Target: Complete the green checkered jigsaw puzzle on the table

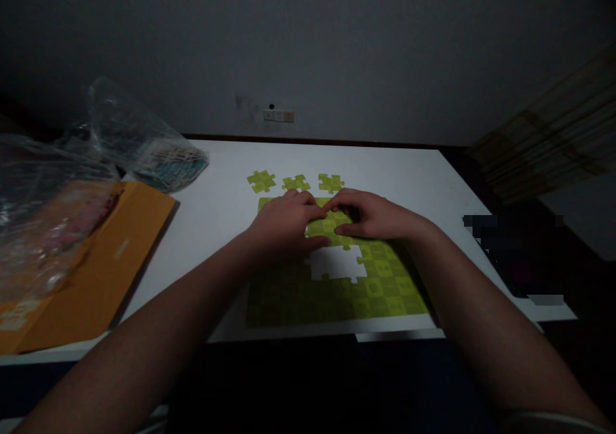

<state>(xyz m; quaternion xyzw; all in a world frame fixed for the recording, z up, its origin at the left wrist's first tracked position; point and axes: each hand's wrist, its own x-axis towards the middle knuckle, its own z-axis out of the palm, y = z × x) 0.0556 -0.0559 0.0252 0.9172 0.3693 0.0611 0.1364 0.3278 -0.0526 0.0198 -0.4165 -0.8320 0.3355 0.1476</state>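
- Head view: yellow-green jigsaw (387, 286) lies flat on the white desk (216, 196), right in front of the person, with a white piece-shaped gap (337, 264) near its middle.
- Left hand (289, 223) lies over the jigsaw's upper left part; thumb and index finger spread, tips down at a patterned section (320, 228) just above the gap. No pinch visible; remaining fingers partly hidden.
- Right hand (373, 216) comes in from the other side — thumb and index finger apart, index tip touching or almost touching the left one, can't tell which. Nothing seen gripped.
- Three loose pieces at the far edge: left piece (261, 181), middle piece (296, 183), right piece (331, 183); all flat on the desk, apart from each other.
- Handling, my guess: thin card, very light, stiff enough flat but bendy at the tabs. Narrow necks likely crease or tear first. Smooth desk, so pieces probably slide easily.
- Hold: loose pieces by opposite edges on the broad body, not by a tab; seated ones better pressed flat with fingertips — prying could lift the neighbours.
- Left side: orange envelope (144, 228) and clear plastic bag (173, 161), both clear of the hands.
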